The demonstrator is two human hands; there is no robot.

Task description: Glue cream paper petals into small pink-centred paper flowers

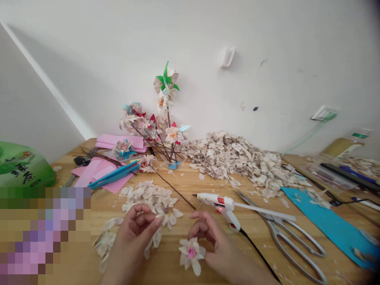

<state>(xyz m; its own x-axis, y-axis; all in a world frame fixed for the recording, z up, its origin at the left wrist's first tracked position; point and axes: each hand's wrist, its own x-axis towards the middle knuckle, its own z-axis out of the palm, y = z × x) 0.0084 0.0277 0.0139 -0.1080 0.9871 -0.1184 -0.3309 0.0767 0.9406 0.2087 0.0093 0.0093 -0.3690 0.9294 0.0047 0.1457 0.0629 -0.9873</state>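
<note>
The left hand (133, 233) is up off the desk (164, 267). Its fingers (148, 218) are pinched together on a small pale petal (159, 216), and they hold it out at the tips, where it is easy to see. The right hand (204, 233) is near it, with its fingers (200, 225) bent and a bit apart. They do not seem to hold anything.

A paper flower (191, 253) with a pink middle lies on the desk just below the right fingers. Past the left fingers lies a loose heap of pale petals (148, 197), close enough to grab. Just past the right fingers, a white glue gun (221, 204) lies on its side, with its tip toward the petals and a small red light on. Big silver scissors (282, 237) and a blue card (326, 221) lie farther right.

Far past the fingers is a big pile of paper scraps (237, 162). Beside it, flowers on thin brown sticks stand in a small glass pot (173, 164) against the white wall (118, 47). Pink paper (103, 178) lies to the left.
</note>
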